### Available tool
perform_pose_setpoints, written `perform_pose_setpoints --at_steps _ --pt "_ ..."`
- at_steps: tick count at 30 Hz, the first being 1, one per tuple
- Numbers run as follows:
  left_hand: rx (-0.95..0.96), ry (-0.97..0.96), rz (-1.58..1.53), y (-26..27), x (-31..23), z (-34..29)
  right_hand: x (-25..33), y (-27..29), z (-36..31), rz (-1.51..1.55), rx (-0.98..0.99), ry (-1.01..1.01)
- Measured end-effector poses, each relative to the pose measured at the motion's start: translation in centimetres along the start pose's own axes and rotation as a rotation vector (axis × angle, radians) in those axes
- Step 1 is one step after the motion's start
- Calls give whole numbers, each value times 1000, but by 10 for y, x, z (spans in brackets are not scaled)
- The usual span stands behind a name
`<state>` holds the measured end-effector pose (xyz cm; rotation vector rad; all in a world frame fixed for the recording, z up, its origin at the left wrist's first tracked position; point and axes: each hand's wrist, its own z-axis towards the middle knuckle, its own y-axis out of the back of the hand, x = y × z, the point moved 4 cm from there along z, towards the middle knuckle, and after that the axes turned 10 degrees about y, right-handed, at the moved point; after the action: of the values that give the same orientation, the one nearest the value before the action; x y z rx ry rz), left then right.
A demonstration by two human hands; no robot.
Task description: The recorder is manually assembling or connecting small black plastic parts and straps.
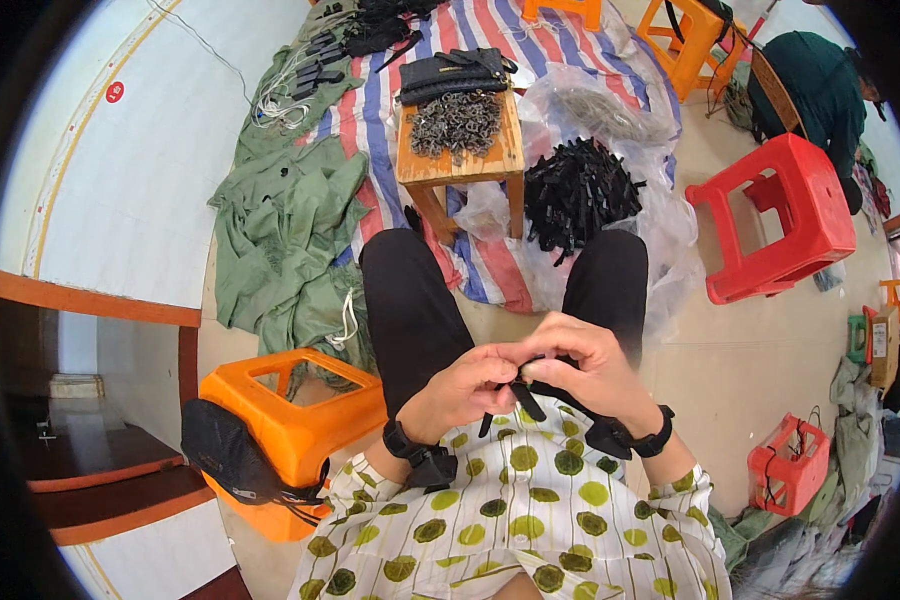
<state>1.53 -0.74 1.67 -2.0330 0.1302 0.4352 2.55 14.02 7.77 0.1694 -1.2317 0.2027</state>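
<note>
Above my lap, my left hand (460,390) and my right hand (592,368) meet, thumbs and fingers pinched on a short black strap (528,401). Its loose end hangs down between the hands; whatever lies under the fingertips is too small to make out. In front of my knees stands a wooden stool (462,170) bearing a heap of small dark metal buckles or rings (457,122). A black purse (455,76) lies behind that heap. Right of the stool, a pile of similar black straps (582,195) rests on clear plastic sheeting (665,245).
A striped sheet (375,135) and crumpled green cloth (288,225) cover the floor ahead. An orange stool (270,405) with a black bag (222,450) is close at left. Red stools (805,225) stand at right. Farther right, a person in dark green (820,95) bends over.
</note>
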Motion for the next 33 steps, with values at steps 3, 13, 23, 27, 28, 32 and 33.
perform_pose_setpoints --at_steps 3,13,23,27,28,32,33 --pt "-3 -19 37 -5 -2 -1 -6 -2 0 -35 4 -28" --pt "-305 -431 811 -14 -31 5 -22 1 -4 108 -326 -98" --pt "-757 -987 1141 -42 -22 -11 -23 3 -5 -212 -391 -68" --pt "-797 -908 1157 -41 -20 -6 -28 5 -7 -88 -399 -114" --pt "-780 -913 1152 -41 -19 -4 -31 5 -8 9 -411 -130" --pt "-730 -972 1050 -38 -18 -5 -28 8 -5 128 -384 -185" --pt "-726 -976 1084 -39 -18 -6 -28 8 -5 135 -381 -185"
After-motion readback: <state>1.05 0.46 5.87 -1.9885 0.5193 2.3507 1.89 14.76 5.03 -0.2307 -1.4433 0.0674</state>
